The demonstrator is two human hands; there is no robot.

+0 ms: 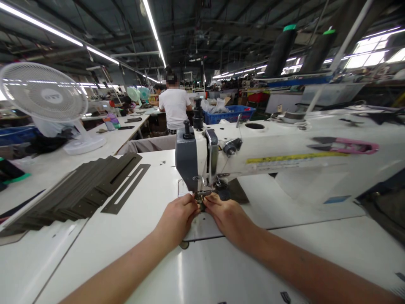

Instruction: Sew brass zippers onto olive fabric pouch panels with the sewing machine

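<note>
My left hand (177, 217) and my right hand (232, 215) meet under the head of a white sewing machine (186, 158), one on each side of the presser foot (202, 194). Both are closed, fingertips pinching a dark olive fabric piece (202, 206); the fingers and the foot hide most of it. Behind my right hand, a flat dark piece (239, 192) lies on the machine bed; whether it is the same piece I cannot tell. To the left lies a fanned row of dark olive cut pieces (79, 185), with a slotted piece (126, 190) at its near right side.
A white fan (84, 141) stands on the table at left. Pink-handled thread snips (357, 145) rest on the machine arm above a yellow measuring tape (297, 158). Thread cones (280, 52) rise at upper right. Beyond are a blue crate (230, 116) and a person in white (175, 105).
</note>
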